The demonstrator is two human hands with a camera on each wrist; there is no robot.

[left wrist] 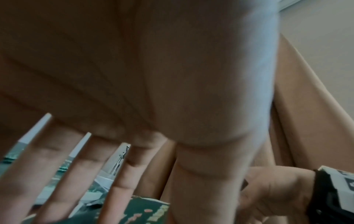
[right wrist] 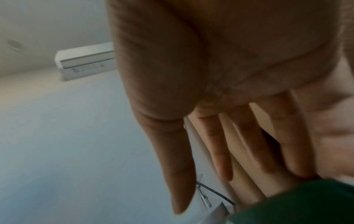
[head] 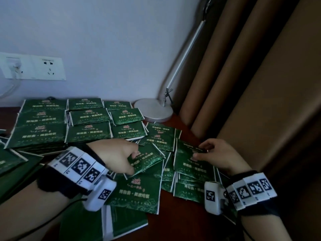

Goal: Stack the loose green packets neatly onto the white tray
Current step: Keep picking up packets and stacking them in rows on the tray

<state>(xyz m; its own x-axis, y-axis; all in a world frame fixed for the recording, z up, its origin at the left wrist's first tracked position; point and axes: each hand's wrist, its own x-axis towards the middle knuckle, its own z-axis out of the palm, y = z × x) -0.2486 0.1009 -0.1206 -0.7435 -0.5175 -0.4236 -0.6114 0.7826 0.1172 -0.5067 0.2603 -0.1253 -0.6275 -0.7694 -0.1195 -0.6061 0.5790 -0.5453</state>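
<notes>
Many green packets with gold print cover the table. Neat stacks (head: 88, 122) stand in rows at the back left; the white tray is not plainly visible under them. Loose packets (head: 137, 193) lie fanned across the middle and right. My left hand (head: 132, 162) pinches a tilted packet (head: 149, 160) at its left edge; in the left wrist view its fingers (left wrist: 122, 181) stretch over the packet (left wrist: 149, 212). My right hand (head: 198, 151) pinches the top edge of another packet (head: 189, 164) on the right pile, seen as a green blur (right wrist: 296, 204) in the right wrist view.
A round silver lamp base (head: 153, 110) with a slanted arm stands at the back right corner. Brown curtains (head: 243, 84) hang along the right. A wall socket (head: 34, 68) with a plugged cable sits at the far left. Bare dark wood (head: 182, 214) shows near the front.
</notes>
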